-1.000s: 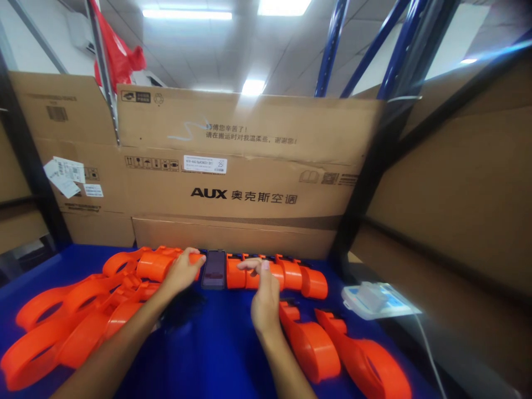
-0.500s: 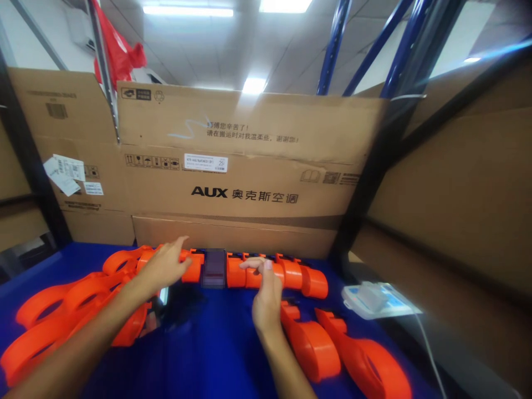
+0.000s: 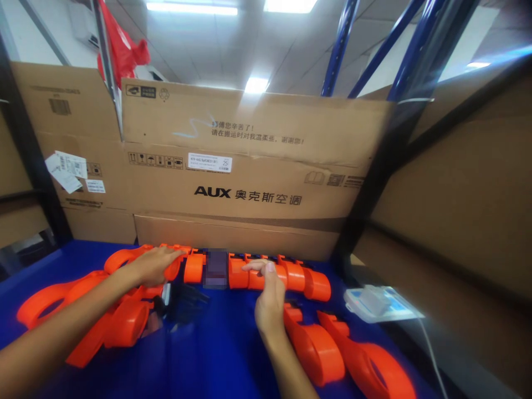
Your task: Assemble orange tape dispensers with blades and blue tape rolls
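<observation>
My left hand reaches over the orange strap rolls at the left, fingers stretched toward the right. Its fingertips lie at the top of an orange roll; its thumb is hidden, and I cannot tell how firmly it touches. My right hand is raised in front of the back row, loosely bent, with the index finger pointing left and nothing visible in it. Behind it runs a row of orange rolls with black ends. A dark rectangular object stands between the rolls in that row.
Two orange strap loops lie at the right front on the blue cloth. Black pieces lie left of centre. A clear plastic case with a white cable sits at the right. A cardboard wall and dark posts bound the space.
My left hand has moved left and back from the roll beside the dark rectangular object, which now shows more fully. My right hand has barely moved. The view has shifted slightly.
</observation>
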Tool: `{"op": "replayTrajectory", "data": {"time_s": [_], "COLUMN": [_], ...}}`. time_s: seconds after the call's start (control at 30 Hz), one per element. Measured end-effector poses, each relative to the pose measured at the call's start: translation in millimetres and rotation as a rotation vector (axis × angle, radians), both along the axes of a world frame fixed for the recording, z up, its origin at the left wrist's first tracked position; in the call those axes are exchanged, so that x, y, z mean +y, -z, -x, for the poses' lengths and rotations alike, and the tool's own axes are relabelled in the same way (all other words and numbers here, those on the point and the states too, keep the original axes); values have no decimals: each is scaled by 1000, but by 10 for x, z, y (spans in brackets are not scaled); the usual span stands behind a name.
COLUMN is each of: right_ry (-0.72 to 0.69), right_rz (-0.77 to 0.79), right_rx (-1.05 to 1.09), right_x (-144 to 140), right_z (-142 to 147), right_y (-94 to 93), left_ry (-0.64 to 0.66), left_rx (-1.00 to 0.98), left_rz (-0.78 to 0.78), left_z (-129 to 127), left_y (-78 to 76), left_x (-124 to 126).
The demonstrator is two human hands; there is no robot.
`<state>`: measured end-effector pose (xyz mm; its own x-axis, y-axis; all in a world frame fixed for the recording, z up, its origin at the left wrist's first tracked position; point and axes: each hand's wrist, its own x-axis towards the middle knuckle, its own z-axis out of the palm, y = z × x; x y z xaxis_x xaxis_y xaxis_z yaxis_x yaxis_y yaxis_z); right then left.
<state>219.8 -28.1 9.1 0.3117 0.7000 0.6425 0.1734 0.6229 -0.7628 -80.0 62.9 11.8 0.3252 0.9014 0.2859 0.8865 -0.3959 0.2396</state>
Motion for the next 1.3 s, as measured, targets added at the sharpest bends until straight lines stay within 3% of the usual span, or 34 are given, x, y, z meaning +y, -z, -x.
{"op": "replayTrajectory", "data": {"time_s": [0.1, 0.23, 0.33, 0.43, 0.5, 0.6, 0.73, 0.8, 0.87, 0.93, 1.0, 1.07, 1.13, 1.2, 1.3], "right_ry": [10, 20, 21, -86, -231, -419, -453, -433, -435, -453, -451, -429, -441, -474, -409], "right_rz": [1, -5, 16, 120, 262, 454, 457, 437, 432, 456, 491, 500, 491, 481, 416], "right_rx": [-12, -22, -45, -2, 98, 251, 354, 389, 416, 394, 329, 270, 227, 172, -118], "right_x": [-8, -24, -14, 29, 67, 118, 167, 173, 165, 145, 123, 107, 102, 104, 84], "right_z": [6, 3, -6, 9, 42, 94, 88, 63, 52, 66, 103, 148, 182, 195, 180], "right_y": [1, -1, -6, 11, 40, 91, 98, 77, 55, 46, 53, 73, 98, 119, 129], "left_ry": [58, 97, 186, 359, 503, 674, 776, 797, 733, 545, 374, 376, 422, 407, 247], "left_rx": [86, 213, 212, 123, 73, 39, 7, -133, -427, -853, -1226, -1432, -1542, -1611, -1744], "left_rz": [17, -92, -235, -306, -306, -283, -240, -185, -78, 83, 346, 646, 791, 770, 553], "left_z": [18, 22, -100, -381, -614, -909, -1069, -1090, -1134, -1225, -1344, -1439, -1462, -1401, -1209], "left_y": [-103, -396, -645, -765, -735, -570, -333, -253, -190, -130, -70, -18, 17, 27, -7], "left_x": [22, -47, -246, -565, -798, -1078, -1180, -1123, -1029, -922, -818, -726, -647, -576, -486]}}
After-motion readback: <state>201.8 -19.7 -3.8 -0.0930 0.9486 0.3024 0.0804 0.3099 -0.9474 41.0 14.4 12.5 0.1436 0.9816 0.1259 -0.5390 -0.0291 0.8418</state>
